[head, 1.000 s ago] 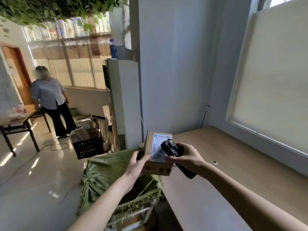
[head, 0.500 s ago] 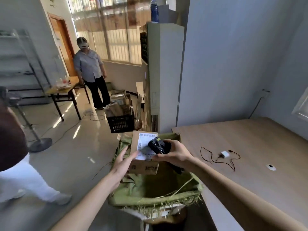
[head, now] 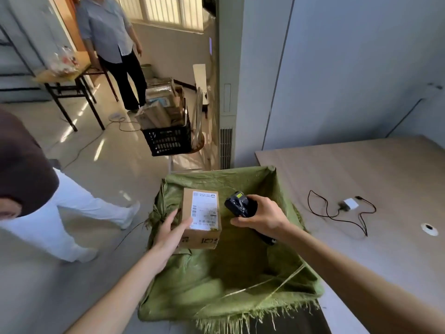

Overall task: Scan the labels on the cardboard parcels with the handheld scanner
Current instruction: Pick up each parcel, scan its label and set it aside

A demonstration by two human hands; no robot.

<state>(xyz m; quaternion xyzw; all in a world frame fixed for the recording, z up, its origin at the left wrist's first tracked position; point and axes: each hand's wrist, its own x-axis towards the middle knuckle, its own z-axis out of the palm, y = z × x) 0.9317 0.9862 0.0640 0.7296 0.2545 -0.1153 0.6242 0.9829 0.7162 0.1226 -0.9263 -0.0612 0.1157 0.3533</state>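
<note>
A small cardboard parcel [head: 201, 219] sits over the open mouth of a green woven sack [head: 231, 280], toward the sack's left rim, with its white shipping label [head: 205, 210] facing up. The left hand [head: 171, 233] lies against the parcel's left side, fingers straight and spread, the thumb across the top edge beside the label. Just right of the parcel, also above the sack, the right hand [head: 261, 216] curls around a black handheld scanner [head: 239, 203], whose head points toward the label without touching it. Right of the sack, a wooden table [head: 385, 169] carries a white charger with a black cable [head: 346, 208].
</note>
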